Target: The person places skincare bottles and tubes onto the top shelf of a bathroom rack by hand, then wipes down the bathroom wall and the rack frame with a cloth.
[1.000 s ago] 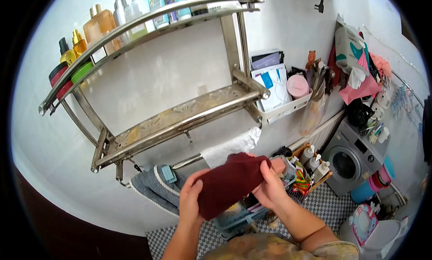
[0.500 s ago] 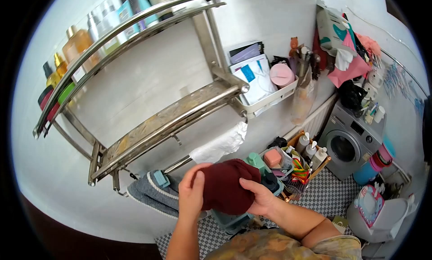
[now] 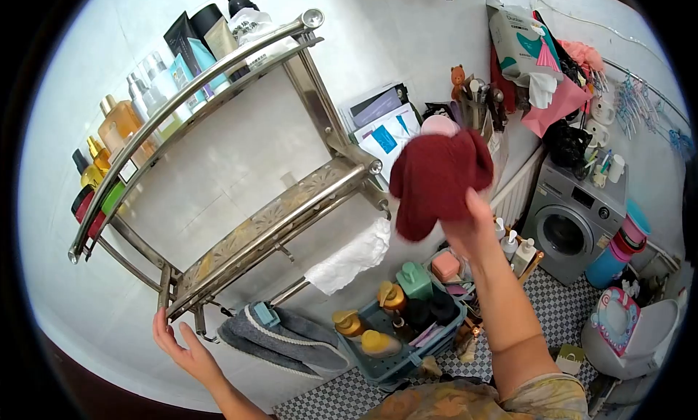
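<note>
My right hand [image 3: 469,224] is closed on a folded dark red cloth [image 3: 440,176], raised in front of the wall basket. The cloth hangs slightly blurred and covers part of that basket. At the lower left, my left hand [image 3: 185,354] has its fingers stretched out and holds nothing. Its fingertips are at the lower left end of the metal wall rack [image 3: 273,235]; whether they touch it I cannot tell. Grey slippers [image 3: 291,340] with white trim hang below the rack, close to my left hand.
Bottles and tubes line the rack's upper shelf. White paper [image 3: 352,256] hangs over its lower bar. Below stands a blue-green basket [image 3: 389,369] of pump bottles. To the right are a washing machine [image 3: 563,235] and a toilet [image 3: 640,340].
Both hands held the dark red cloth before. My left hand has let go and moved down left to the rack's end; my right hand has lifted the cloth up and right.
</note>
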Tool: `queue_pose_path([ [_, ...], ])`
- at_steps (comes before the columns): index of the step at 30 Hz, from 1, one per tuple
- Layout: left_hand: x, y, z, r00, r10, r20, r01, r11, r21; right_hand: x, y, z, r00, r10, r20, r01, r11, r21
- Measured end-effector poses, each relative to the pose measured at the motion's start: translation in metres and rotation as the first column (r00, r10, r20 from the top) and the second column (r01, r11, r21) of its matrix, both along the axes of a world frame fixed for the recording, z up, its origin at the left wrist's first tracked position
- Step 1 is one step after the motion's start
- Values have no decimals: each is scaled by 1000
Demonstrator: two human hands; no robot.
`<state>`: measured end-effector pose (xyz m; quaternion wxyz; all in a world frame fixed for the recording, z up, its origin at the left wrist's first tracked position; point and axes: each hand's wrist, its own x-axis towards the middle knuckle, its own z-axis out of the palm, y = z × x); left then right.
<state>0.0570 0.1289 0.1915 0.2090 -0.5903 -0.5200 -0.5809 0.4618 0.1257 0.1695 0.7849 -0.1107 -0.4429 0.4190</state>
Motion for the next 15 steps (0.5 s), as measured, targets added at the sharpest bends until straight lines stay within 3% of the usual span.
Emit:
queue_pose_path([
  [2, -22, 13, -3, 1000, -2, 29, 3, 1000, -23, 15, 31, 21, 971, -125, 205, 124, 992, 15],
  [4, -37, 26, -7, 998, 40, -44, -41, 999, -25, 16, 57, 47, 894, -296, 338, 291, 955, 66],
  [5, -40, 28, -7, 980, 142, -138, -144, 989, -10, 19, 73, 57, 850, -346, 397, 323, 938, 126],
  [6, -40, 29, -5, 980, 143, -139, -145, 989, -5, 14, 83, 68, 856, -359, 371, 319, 933, 166],
  [8, -37, 28, -4, 932, 310, -186, -305, 951, 52, 11, 109, 84, 825, -410, 389, 345, 911, 228],
  [11, -59, 37, -12, 926, 342, -161, -340, 940, 37, 0, 153, 107, 628, -707, 326, 583, 704, 404],
  [12, -67, 39, -16, 930, 329, -168, -327, 944, 35, -4, 165, 116, 650, -670, 359, 555, 741, 378],
  [13, -76, 43, -21, 954, 286, -88, -289, 957, -19, -10, 170, 124, 604, -706, 370, 608, 708, 359],
  [14, -81, 48, -25, 970, 243, -8, -243, 968, -70, -19, 168, 129, 474, -806, 354, 734, 584, 347],
  [15, -81, 47, -24, 980, 197, 39, -192, 975, -108, -25, 169, 133, 499, -771, 397, 735, 619, 278],
])
